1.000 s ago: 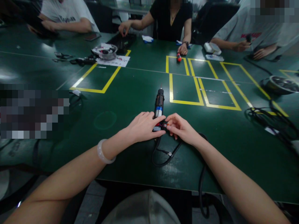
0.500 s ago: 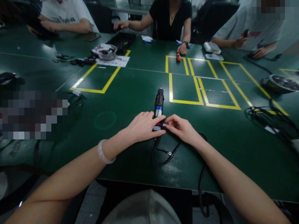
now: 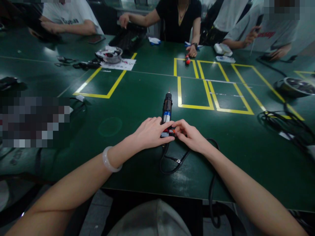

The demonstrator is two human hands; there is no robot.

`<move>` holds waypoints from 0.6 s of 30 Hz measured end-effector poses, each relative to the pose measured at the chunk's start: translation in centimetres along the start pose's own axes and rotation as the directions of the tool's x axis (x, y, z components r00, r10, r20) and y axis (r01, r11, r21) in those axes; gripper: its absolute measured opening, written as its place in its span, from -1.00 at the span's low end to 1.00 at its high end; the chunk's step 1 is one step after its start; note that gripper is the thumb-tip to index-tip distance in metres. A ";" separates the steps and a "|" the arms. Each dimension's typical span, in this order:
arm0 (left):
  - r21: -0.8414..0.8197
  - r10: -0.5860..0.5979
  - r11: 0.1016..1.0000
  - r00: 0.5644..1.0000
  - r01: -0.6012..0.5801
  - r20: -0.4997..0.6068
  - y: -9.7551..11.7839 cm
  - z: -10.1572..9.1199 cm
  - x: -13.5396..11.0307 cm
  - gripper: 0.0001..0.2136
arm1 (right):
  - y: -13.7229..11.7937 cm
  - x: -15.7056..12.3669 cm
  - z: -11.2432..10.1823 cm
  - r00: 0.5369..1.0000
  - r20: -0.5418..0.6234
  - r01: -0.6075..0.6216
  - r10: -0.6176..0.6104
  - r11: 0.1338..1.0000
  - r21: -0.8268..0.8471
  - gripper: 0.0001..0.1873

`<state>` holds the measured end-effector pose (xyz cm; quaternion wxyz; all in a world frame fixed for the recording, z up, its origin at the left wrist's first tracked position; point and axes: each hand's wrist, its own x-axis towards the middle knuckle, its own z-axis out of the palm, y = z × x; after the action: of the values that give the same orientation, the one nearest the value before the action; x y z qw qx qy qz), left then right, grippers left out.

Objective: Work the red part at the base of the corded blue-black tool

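Observation:
An electric screwdriver [image 3: 167, 108] lies on the green table with its bit pointing away from me. Its lower body seems to be open, with red and metallic parts showing. My left hand [image 3: 151, 133] is on that lower body from the left, thumb and fingers around it. At its right side my right hand [image 3: 189, 134] has thumb and index finger close to a small orange-red part [image 3: 173, 131], with the fingertips touching it. What the part is, I cannot make out. A black cable [image 3: 169, 173] loops from the screwdriver's rear towards me.
Yellow tape outlines [image 3: 197, 107] mark the table ahead. A bowl [image 3: 112, 55] of small parts stands at far left, a metal dish [image 3: 296, 87] at far right near coiled cables [image 3: 283, 123]. Across, a person's hand [image 3: 192, 50] is at a red object [image 3: 187, 59].
My right fingers have shifted slightly at the orange-red part, which shows more now. My left hand and the screwdriver stay put. Across the table, a person moves a dark bag-like thing.

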<state>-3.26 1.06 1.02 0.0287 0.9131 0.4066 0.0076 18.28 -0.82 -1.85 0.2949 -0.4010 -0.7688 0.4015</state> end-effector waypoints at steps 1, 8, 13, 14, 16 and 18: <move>-0.001 -0.003 1.000 1.000 0.003 -0.001 0.0 0.0 0.0 -0.40 | 0.0 0.0 0.0 1.000 0.001 0.002 -0.002 1.000 0.002 -0.64; 0.028 -0.088 0.996 0.996 0.089 -0.031 0.9 0.3 0.4 -0.46 | -0.1 0.0 -0.1 0.999 0.001 0.045 -0.045 0.999 -0.026 -0.59; 0.079 -0.148 0.985 0.986 0.154 -0.071 1.7 0.6 0.7 -0.56 | 0.0 0.0 0.0 0.999 -0.008 0.032 -0.032 0.999 -0.018 -0.58; 0.088 -0.151 0.984 0.986 0.157 -0.075 1.7 0.7 0.7 -0.57 | 0.1 -0.1 0.0 0.999 -0.012 0.033 -0.033 0.999 -0.015 -0.59; 0.106 -0.149 0.982 0.986 0.156 -0.076 1.7 0.6 0.8 -0.59 | 0.1 -0.1 0.0 0.999 -0.025 0.040 -0.040 0.999 -0.011 -0.63; 0.123 -0.142 0.981 0.987 0.150 -0.073 1.5 0.6 0.7 -0.59 | 0.1 -0.2 -0.2 0.997 -0.054 0.052 -0.053 0.998 -0.020 -0.69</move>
<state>-1.65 0.58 0.53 -0.0426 0.8801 0.4728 0.0084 18.60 -0.81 -1.87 0.3224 -0.3939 -0.7745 0.3755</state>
